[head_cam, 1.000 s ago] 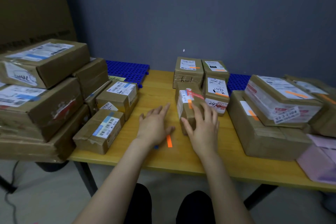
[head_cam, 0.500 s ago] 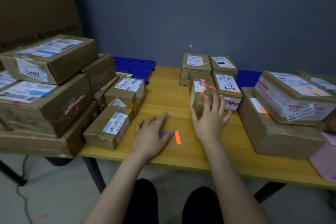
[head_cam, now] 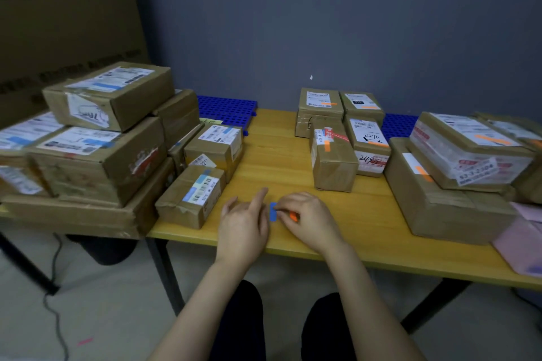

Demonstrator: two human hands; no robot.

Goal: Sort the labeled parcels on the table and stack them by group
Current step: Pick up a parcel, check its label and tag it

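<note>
Brown parcels with blue-marked labels are stacked on the left: big ones (head_cam: 96,152) and two small ones (head_cam: 193,196) near the table's front. Orange-marked parcels form the group at the back middle and right; the nearest small one (head_cam: 333,158) stands free on the table. A blue sticker (head_cam: 273,211) and an orange sticker (head_cam: 294,216) lie on the wood between my hands. My left hand (head_cam: 242,220) rests flat beside the blue sticker, index finger stretched out. My right hand (head_cam: 308,220) is curled over the orange sticker, its fingertips pinching it and touching the blue one's edge.
The yellow wooden table (head_cam: 278,155) has bare wood in its middle lane. Blue plastic grid mats (head_cam: 225,110) lie at the back. A large flat box with a stacked parcel (head_cam: 445,199) fills the right side, and a pink envelope (head_cam: 525,243) lies at the right edge.
My right hand let go of the small orange-marked parcel and came back to the stickers near the front edge, curling over the orange one. My left hand stayed beside the blue sticker.
</note>
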